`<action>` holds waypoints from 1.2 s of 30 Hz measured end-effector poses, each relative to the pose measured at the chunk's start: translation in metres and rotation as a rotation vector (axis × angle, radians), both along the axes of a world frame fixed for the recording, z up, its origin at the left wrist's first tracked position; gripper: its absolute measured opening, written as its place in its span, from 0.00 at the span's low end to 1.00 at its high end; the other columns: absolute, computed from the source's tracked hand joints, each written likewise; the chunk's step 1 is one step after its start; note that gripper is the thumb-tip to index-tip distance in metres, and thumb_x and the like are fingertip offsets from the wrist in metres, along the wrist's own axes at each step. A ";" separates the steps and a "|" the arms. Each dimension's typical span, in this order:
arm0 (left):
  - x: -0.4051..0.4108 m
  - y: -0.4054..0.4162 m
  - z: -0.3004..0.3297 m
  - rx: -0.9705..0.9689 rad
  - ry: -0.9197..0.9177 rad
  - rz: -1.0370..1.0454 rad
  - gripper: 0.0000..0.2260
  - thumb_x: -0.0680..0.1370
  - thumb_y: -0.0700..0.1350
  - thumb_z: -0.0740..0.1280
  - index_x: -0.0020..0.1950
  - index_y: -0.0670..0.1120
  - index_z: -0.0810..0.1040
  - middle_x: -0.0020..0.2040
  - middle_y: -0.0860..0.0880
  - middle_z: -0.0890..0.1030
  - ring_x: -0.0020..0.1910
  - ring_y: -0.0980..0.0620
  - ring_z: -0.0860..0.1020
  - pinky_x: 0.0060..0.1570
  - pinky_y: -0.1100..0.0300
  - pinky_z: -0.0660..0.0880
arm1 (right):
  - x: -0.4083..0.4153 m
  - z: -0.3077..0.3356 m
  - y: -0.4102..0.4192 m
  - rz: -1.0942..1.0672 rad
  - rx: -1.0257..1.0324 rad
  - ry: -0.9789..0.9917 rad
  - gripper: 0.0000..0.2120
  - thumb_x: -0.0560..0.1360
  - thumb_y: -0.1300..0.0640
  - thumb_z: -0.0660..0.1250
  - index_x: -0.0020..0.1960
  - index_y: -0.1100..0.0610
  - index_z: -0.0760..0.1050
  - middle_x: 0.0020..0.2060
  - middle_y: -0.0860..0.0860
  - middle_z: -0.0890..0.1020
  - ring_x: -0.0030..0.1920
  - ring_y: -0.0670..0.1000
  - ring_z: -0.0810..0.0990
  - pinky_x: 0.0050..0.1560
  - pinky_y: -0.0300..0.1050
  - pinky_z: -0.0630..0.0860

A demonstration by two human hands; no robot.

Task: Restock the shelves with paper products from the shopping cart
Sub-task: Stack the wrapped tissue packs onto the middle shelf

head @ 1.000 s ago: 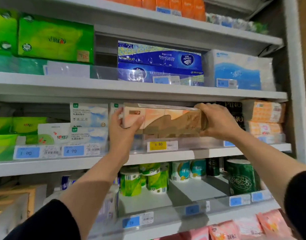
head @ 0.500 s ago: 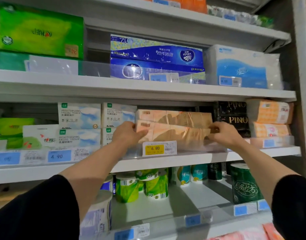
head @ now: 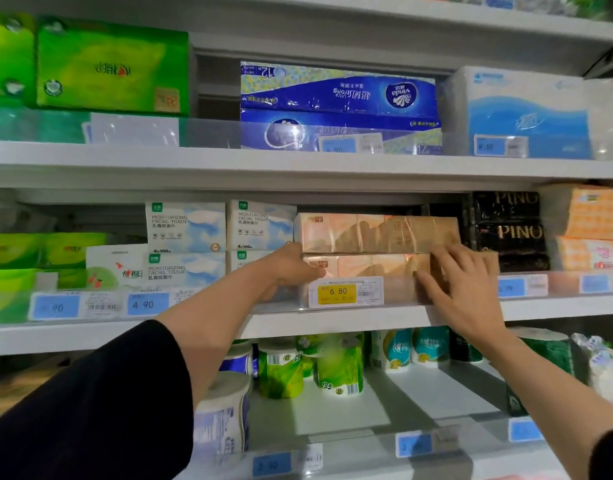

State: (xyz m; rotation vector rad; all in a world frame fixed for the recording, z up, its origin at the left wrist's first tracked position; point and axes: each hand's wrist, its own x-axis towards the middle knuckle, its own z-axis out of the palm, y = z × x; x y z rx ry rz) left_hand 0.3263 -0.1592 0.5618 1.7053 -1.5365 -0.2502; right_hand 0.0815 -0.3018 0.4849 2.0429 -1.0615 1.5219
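Packs of white facial tissue (head: 185, 226) and black PINO packs (head: 505, 230) flank the peach tissue packs (head: 377, 233).

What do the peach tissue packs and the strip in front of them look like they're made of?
Peach tissue packs: apparently soft paper in thin glossy plastic film, judging by wrinkles and glare. Front strip: seemingly clear rigid plastic, since the packs show through it and it carries the yellow price tag.
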 end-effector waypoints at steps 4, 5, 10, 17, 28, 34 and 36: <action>0.004 -0.003 0.003 0.041 0.054 0.003 0.27 0.77 0.41 0.69 0.74 0.44 0.63 0.65 0.46 0.75 0.59 0.49 0.75 0.51 0.59 0.74 | 0.006 -0.002 0.000 0.032 0.005 -0.041 0.27 0.77 0.36 0.52 0.68 0.52 0.70 0.67 0.57 0.72 0.68 0.58 0.66 0.69 0.64 0.62; 0.004 -0.002 0.003 0.043 0.061 0.001 0.28 0.78 0.41 0.68 0.75 0.45 0.62 0.67 0.46 0.74 0.60 0.50 0.75 0.51 0.59 0.73 | 0.006 -0.002 0.001 0.030 0.004 -0.041 0.28 0.77 0.36 0.52 0.68 0.52 0.70 0.67 0.57 0.72 0.68 0.58 0.66 0.69 0.64 0.62; 0.002 0.003 0.003 0.007 0.026 -0.020 0.23 0.78 0.42 0.68 0.72 0.45 0.66 0.62 0.48 0.76 0.54 0.52 0.75 0.48 0.61 0.75 | 0.006 -0.002 0.003 0.040 0.015 -0.056 0.29 0.76 0.36 0.51 0.67 0.54 0.71 0.66 0.58 0.73 0.67 0.59 0.67 0.69 0.63 0.62; 0.047 0.018 -0.002 -0.276 -0.781 0.330 0.18 0.83 0.50 0.55 0.71 0.44 0.71 0.76 0.44 0.64 0.75 0.48 0.61 0.70 0.54 0.60 | 0.033 -0.014 0.023 0.122 -0.102 -0.013 0.24 0.78 0.40 0.53 0.65 0.54 0.71 0.64 0.56 0.74 0.67 0.59 0.68 0.70 0.64 0.60; 0.114 0.038 0.017 -0.233 -1.109 0.433 0.53 0.67 0.65 0.72 0.79 0.46 0.44 0.79 0.44 0.44 0.78 0.46 0.45 0.76 0.50 0.43 | 0.162 0.024 0.097 0.138 -0.267 0.422 0.27 0.80 0.43 0.49 0.67 0.59 0.74 0.62 0.56 0.79 0.63 0.56 0.77 0.73 0.54 0.53; 0.121 0.018 0.016 -0.283 -1.207 0.404 0.54 0.69 0.67 0.68 0.78 0.40 0.40 0.79 0.41 0.41 0.78 0.44 0.42 0.75 0.46 0.38 | 0.207 0.046 0.112 -0.005 0.004 0.499 0.27 0.82 0.40 0.45 0.58 0.52 0.79 0.58 0.51 0.80 0.63 0.51 0.74 0.74 0.54 0.47; 0.121 0.014 0.018 -0.277 -1.242 0.403 0.54 0.69 0.67 0.68 0.78 0.41 0.39 0.79 0.40 0.41 0.78 0.42 0.42 0.74 0.46 0.37 | 0.211 0.049 0.113 -0.043 0.055 0.518 0.29 0.81 0.39 0.43 0.59 0.52 0.79 0.61 0.51 0.79 0.67 0.51 0.71 0.74 0.57 0.46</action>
